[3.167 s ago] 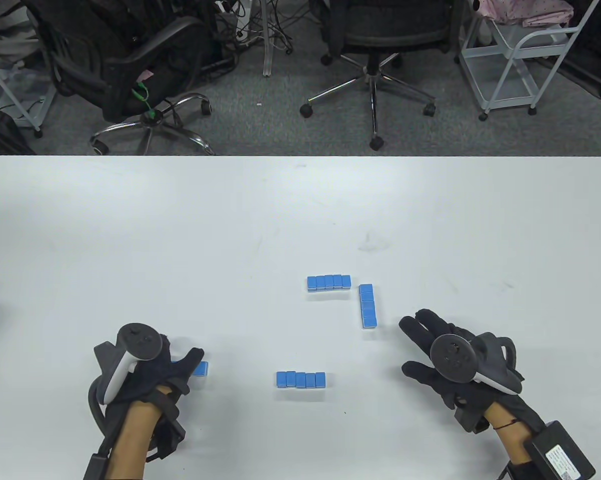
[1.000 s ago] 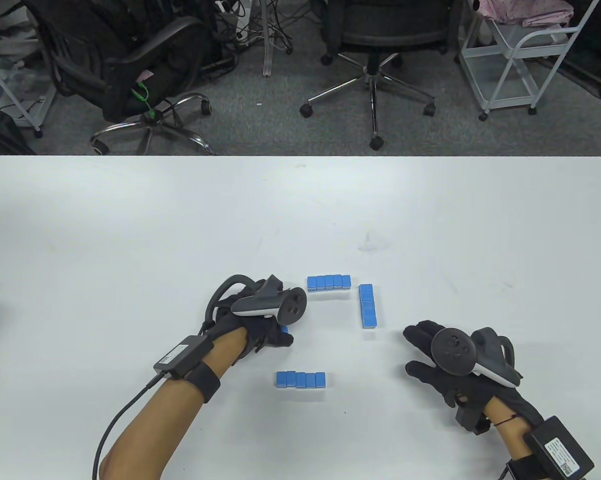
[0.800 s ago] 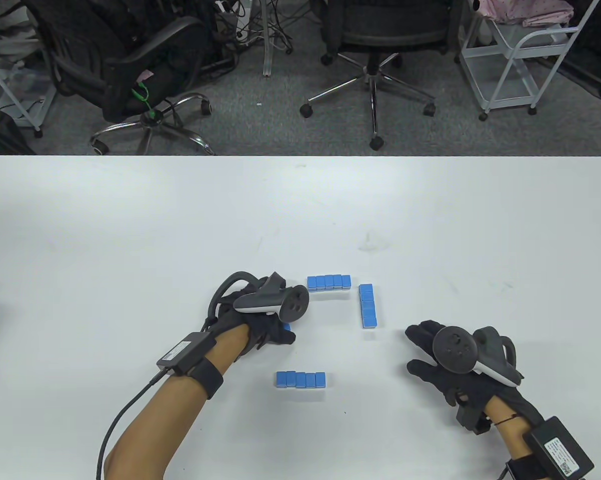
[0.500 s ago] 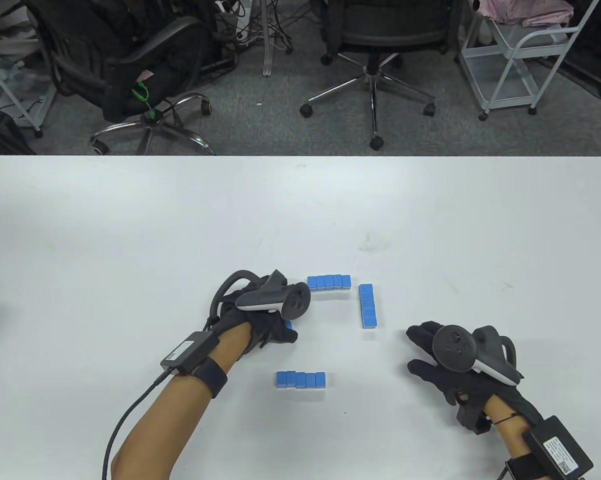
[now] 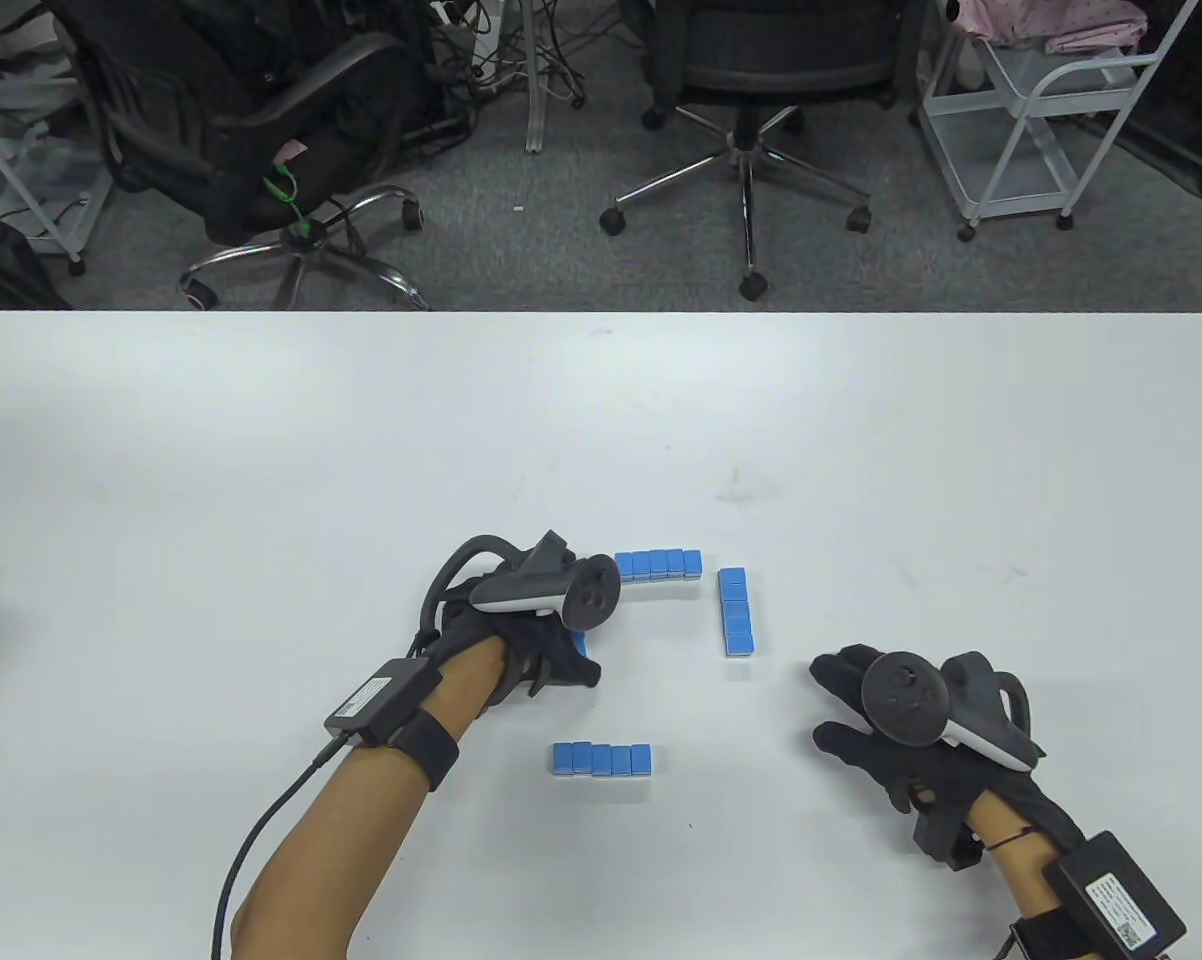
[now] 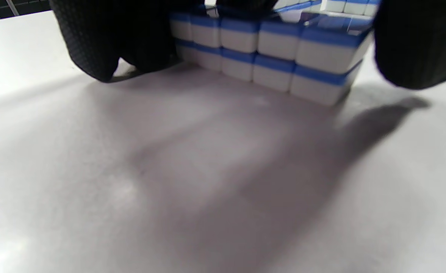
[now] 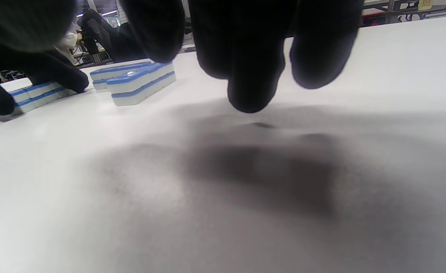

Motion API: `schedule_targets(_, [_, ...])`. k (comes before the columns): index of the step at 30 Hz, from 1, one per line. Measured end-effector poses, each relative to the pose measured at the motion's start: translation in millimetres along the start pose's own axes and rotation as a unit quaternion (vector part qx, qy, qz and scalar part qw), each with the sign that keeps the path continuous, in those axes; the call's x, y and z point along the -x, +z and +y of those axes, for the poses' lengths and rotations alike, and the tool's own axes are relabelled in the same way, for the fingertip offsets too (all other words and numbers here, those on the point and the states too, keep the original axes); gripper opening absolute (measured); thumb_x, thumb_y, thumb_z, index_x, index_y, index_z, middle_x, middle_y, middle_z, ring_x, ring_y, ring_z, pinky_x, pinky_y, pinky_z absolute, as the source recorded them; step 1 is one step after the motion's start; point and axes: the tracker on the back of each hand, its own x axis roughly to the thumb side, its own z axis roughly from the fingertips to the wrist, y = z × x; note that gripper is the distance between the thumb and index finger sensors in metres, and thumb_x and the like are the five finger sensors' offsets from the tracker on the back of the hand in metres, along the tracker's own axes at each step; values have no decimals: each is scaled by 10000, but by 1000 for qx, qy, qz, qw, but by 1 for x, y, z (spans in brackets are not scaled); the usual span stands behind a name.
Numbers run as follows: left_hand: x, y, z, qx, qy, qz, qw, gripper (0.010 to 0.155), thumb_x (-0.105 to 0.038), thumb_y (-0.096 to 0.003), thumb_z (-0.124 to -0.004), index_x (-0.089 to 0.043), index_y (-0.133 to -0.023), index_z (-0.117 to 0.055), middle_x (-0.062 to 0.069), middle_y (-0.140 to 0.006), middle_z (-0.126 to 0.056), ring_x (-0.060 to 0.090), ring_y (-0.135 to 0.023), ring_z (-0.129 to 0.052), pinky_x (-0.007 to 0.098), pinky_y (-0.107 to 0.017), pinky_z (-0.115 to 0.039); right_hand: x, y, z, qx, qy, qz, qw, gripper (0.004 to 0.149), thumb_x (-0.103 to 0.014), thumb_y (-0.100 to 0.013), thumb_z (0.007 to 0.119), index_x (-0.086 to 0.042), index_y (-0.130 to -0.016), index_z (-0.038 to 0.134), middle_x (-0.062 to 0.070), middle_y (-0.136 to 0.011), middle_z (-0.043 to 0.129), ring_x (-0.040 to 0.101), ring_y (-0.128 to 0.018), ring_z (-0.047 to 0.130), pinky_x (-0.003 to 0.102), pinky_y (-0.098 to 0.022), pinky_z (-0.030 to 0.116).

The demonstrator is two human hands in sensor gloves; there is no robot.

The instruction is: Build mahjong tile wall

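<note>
Risk: our left hand [image 5: 521, 640] clamps a two-high tile row [image 6: 268, 57] left of the far row [image 5: 659, 564]; uneven squeeze could buckle it. Right hand [image 5: 891, 720] rests apart, empty.

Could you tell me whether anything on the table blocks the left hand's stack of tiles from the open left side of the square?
Nothing visible does. The left hand grips the two-layer tile stack on bare table, just left of the far row and up-left of the near row.

The left hand [image 5: 521, 640], near the middle of the table view, curls around something. The right hand [image 5: 896, 730], at lower right, rests with fingers spread.
</note>
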Motion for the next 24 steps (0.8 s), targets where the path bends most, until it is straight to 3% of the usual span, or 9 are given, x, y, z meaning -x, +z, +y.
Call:
schedule_targets(6, [9,7,4,-12,44,-6,999,992,-786,-320,-761,-299,-1121,-436,152,-1156,-407,425,-982,-688,601,-762,-695,0,0,1,-7,0,1,1000,733,-619,-310,681,-296,-962,589,102,-1065,643,325,-842,853,583,-661,695])
schedule_targets(11, [25,28,12,-46,73,15,996,990,-810,-324,-720,-336,-1127,-387,111,-1181,-335,445,-1035,-629,693,-724,-662,-1,0,1,-3,-1,0,1000,729,-614,-314,681,-296,-964,581,104,-1062,648,326,-838,856,584,-658,696])
schedule_targets(18, [54,100,9,-128,160,104,973,909,-791,-379,-643,-358,-1134,-380,92,-1198,-276,438,-1088,-507,739,-734,-552,-6,-1,-1,14,-16,-2,1000,736,-597,-329,677,-217,-953,592,104,-899,854,326,-699,971,560,-580,777])
schedule_targets(21, [57,133,-8,-190,177,167,951,838,-738,-424,-616,-337,-1130,-410,91,-1193,-323,433,-1081,-510,736,-730,-527,-6,-3,-3,22,-34,6,999,716,-599,-333,674,-204,-929,643,100,-836,916,317,-635,1013,552,-537,809])
schedule_targets(24, [52,157,-30,-197,187,191,943,807,-727,-440,-603,-341,-1130,-437,82,-1195,-351,426,-1085,-509,735,-734,-507,-13,-7,0,3,-73,21,997,697,-599,-343,667,-183,-902,688,96,-773,963,310,-574,1042,544,-492,833])
